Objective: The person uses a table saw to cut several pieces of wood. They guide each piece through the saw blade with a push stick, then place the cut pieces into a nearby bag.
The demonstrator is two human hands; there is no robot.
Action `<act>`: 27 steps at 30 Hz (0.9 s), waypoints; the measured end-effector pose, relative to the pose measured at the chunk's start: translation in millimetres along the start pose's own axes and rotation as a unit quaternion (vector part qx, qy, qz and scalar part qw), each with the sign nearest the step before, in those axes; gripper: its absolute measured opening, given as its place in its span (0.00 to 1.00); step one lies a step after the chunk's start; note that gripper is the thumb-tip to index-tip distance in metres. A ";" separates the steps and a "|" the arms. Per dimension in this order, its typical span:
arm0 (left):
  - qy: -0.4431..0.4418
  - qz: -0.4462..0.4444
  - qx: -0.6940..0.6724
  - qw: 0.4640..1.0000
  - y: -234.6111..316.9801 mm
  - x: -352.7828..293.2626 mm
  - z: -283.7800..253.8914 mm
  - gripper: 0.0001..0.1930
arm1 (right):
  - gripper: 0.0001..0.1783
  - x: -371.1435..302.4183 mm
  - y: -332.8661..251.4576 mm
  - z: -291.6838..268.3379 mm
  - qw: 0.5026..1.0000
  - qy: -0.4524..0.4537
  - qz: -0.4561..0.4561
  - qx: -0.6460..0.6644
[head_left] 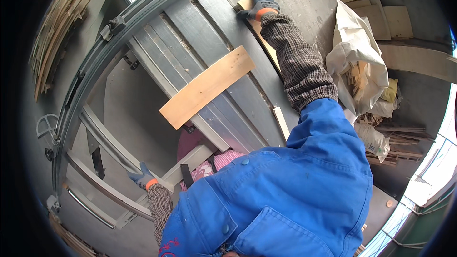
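Observation:
My right arm reaches far forward across a sliding table saw (pixel 209 24). My right hand (pixel 263 7), in a grey-blue glove with an orange cuff, grips the far end of a narrow wooden board (pixel 269 48); my sleeve covers part of that board. At the lower left, my left hand (pixel 142 179), gloved alike, is closed over a pale metal frame bar (pixel 112 143) of the saw, its fingertips partly hidden. Between the hands, a wider wooden plank (pixel 208 87) lies crosswise on the grooved metal table. A small pale wood strip (pixel 281 123) rests near my right sleeve.
A curved metal fence rail (pixel 138 12) runs along the table's left side. Stacked wood strips (pixel 57 38) stand at the far left. To the right are a white sack (pixel 354 52) with wood offcuts, flat boards (pixel 399 21) and more scrap wood (pixel 397 143) on the floor.

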State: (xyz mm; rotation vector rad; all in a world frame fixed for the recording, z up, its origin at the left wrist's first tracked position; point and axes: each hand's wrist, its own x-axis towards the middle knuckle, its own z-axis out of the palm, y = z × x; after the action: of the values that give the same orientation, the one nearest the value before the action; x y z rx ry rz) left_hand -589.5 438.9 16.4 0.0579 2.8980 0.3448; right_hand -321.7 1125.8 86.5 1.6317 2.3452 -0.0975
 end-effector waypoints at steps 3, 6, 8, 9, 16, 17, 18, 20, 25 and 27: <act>-0.006 0.003 0.002 1.000 -6.1 4.8 5.8 0.46 | 0.67 4.4 16.8 3.4 0.998 0.042 -0.016 0.053; -0.008 -0.009 0.022 1.000 -10.3 -0.1 7.5 0.46 | 0.68 -10.4 35.9 -7.4 0.991 0.099 -0.024 0.082; -0.012 -0.015 0.017 1.000 -12.7 -1.3 6.9 0.47 | 0.69 -25.0 43.4 -9.9 0.985 0.113 -0.053 0.123; -0.007 -0.010 0.024 1.000 -13.9 -1.4 8.6 0.47 | 0.71 -34.7 45.3 -8.4 0.994 0.066 -0.044 0.081; -0.010 -0.014 0.033 0.999 -16.4 4.6 19.2 0.47 | 0.74 -54.7 58.3 20.8 0.998 -0.035 0.025 0.042; -0.014 -0.018 0.033 0.999 -11.6 4.3 17.9 0.47 | 0.74 -52.7 63.2 20.0 0.998 -0.013 0.025 0.061; -0.014 -0.011 0.031 0.999 -10.3 4.1 17.8 0.47 | 0.74 -55.6 71.9 18.9 0.998 0.005 0.025 0.061; -0.010 -0.006 0.029 1.000 -12.1 0.6 15.8 0.47 | 0.74 -71.0 72.2 -3.2 0.997 0.036 0.018 0.062; 0.003 0.007 0.049 0.999 -13.6 19.1 22.4 0.49 | 0.76 -100.0 82.3 0.3 0.999 -0.020 0.009 0.046; -0.001 0.007 0.054 0.999 -15.5 28.1 28.1 0.50 | 0.77 -116.3 70.0 9.5 0.995 -0.087 0.047 0.030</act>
State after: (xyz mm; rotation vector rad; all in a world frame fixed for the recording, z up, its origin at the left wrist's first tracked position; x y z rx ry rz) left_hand -610.8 432.0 -20.0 0.0949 2.9141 0.1915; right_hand -217.6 1043.2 115.7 1.6864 2.1520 -0.2822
